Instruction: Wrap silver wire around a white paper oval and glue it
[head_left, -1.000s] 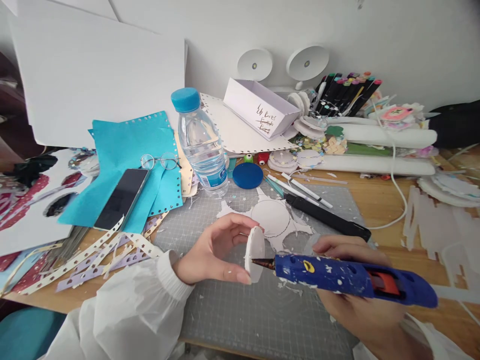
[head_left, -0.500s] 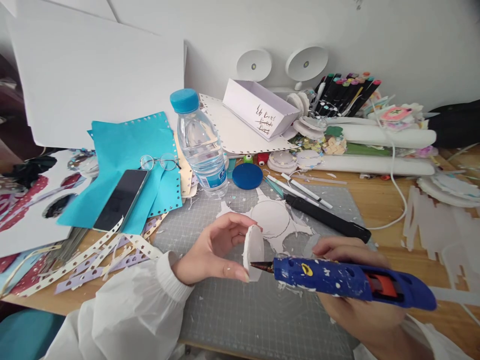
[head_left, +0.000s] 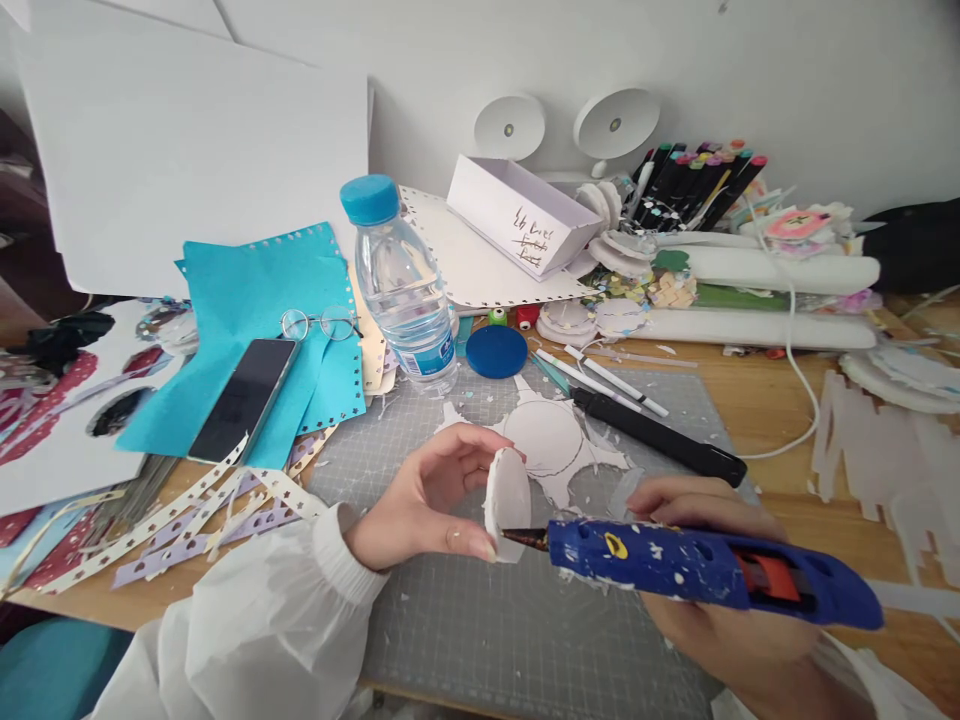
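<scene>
Blue glue gun, white disc

bottle: clear plastic water bottle, blue cap, upright
phone: black rectangular smartphone on turquoise paper sheets
eyewear: round wire-framed glasses, same sheets
box: open white paper box, handwriting on side

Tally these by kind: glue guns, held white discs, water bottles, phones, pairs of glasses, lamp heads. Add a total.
Glue gun: 1
Held white disc: 1
Water bottle: 1
Phone: 1
Pair of glasses: 1
Lamp heads: 2
Total: 7
</scene>
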